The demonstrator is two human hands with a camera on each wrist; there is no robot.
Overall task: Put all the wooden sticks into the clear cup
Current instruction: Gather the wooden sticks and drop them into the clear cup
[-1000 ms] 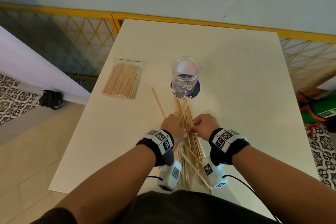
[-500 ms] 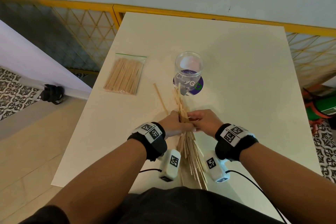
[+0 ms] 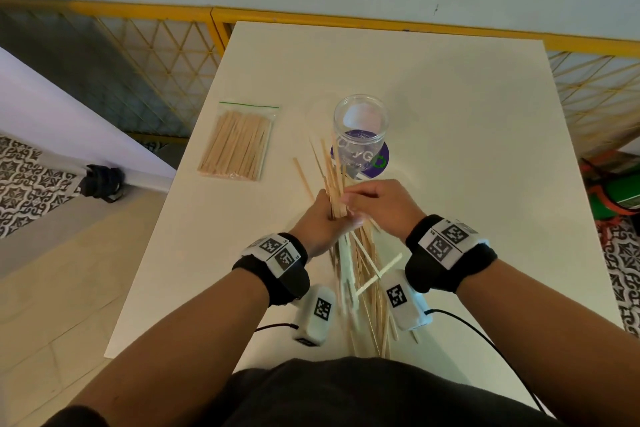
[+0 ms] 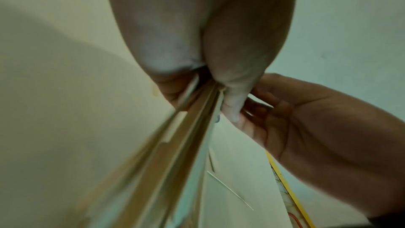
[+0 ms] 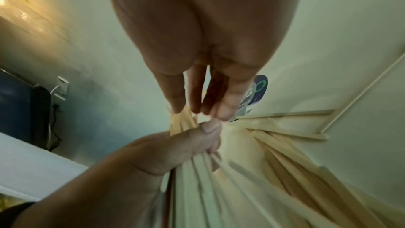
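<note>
My left hand (image 3: pixel 325 215) grips a bundle of wooden sticks (image 3: pixel 334 184), held tilted above the white table (image 3: pixel 467 149), upper ends pointing at the clear cup (image 3: pixel 360 128). The cup stands upright on a purple disc just beyond the hands, with no sticks in it. My right hand (image 3: pixel 351 199) has fairly straight fingers (image 5: pixel 197 105) that touch the bundle just above the left thumb. Loose sticks (image 3: pixel 370 288) fan out below the hands, some blurred. One stick (image 3: pixel 303 178) lies apart on the left. In the left wrist view the sticks (image 4: pixel 188 136) run out of my left hand's (image 4: pixel 197 89) fist.
A clear zip bag of more sticks (image 3: pixel 239 142) lies on the table left of the cup. The table's left edge (image 3: pixel 162 218) drops to the floor. Yellow lattice railings (image 3: pixel 156 45) stand behind the table, and wrist-camera cables trail at its near edge.
Both hands have gathered the sticks and raised the bundle off the table, tilting it up toward the cup. Several sticks have slipped loose and spread out below the hands.
</note>
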